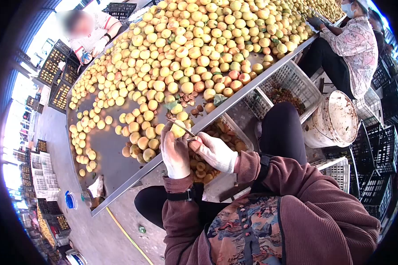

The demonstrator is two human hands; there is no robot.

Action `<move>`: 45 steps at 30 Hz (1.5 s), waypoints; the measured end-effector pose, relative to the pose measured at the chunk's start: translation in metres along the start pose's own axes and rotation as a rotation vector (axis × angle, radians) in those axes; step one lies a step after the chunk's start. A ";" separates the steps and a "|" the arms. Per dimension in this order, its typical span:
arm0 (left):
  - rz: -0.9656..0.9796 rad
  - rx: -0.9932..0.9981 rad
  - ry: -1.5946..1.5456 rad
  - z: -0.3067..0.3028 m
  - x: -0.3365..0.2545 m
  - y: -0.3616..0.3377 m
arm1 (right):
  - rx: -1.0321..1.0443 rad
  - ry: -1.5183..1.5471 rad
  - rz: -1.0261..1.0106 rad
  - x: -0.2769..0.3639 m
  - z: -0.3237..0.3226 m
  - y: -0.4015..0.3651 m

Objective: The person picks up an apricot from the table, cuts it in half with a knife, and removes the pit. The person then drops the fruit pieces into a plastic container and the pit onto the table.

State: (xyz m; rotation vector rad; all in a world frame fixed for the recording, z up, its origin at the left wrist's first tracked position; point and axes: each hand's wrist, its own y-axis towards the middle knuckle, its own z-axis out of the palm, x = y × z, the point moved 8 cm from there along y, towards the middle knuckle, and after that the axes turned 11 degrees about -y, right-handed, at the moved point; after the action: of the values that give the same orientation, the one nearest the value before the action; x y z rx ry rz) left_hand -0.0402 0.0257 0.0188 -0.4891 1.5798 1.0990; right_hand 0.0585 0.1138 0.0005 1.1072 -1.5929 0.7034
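Observation:
Over the edge of the metal table, my gloved left hand [175,152] is closed around a yellow apricot [177,129]. A thin, dark, knife-like tool [181,126] crosses the near side of that fruit. My gloved right hand [215,152] pinches the tool's lower end, close against the left fingers; its handle is hidden. Beneath both hands, a crate [242,128] holds cut apricot halves [202,170]. Loose pits or small brown scraps [188,98] lie on the table just beyond my hands, beside a green leaf [170,105].
A large heap of apricots [194,48] covers much of the metal table [108,150]. At right stand a grey crate [292,81] with brown scraps, a stained white bucket [334,119] and black crates [384,150]. Co-workers sit at right [347,48] and far left [90,33].

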 end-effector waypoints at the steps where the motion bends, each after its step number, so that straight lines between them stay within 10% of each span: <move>1: 0.001 -0.001 0.001 -0.001 0.002 0.001 | 0.001 0.001 -0.001 0.001 0.000 0.000; 4: 0.171 0.070 0.193 0.005 -0.012 0.002 | -0.021 -0.095 0.016 0.001 -0.001 0.000; 6: -0.329 -0.061 -0.624 0.007 0.008 -0.003 | -0.018 -0.099 0.026 -0.003 0.000 -0.001; 12: -0.098 0.011 -0.052 0.017 -0.017 0.004 | -0.059 -0.151 0.018 -0.009 -0.003 0.003; 22: -0.522 -0.088 -0.473 0.025 0.025 -0.013 | -0.046 -0.577 -0.087 -0.024 -0.002 0.019; 24: -0.397 -0.010 0.097 0.022 0.011 -0.011 | -0.010 -0.581 -0.080 -0.026 -0.002 0.019; 25: -0.598 -0.116 -0.290 0.020 0.029 -0.017 | -0.004 -0.582 -0.076 -0.029 0.001 0.018; 45: -0.532 0.033 -0.772 0.024 0.022 -0.026 | 0.165 0.174 -0.132 -0.024 0.026 -0.006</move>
State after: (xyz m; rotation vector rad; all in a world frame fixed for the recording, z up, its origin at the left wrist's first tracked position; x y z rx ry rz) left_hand -0.0137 0.0386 -0.0113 -0.3651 0.7258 0.7134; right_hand 0.0542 0.0962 -0.0303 1.2242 -1.3205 0.8309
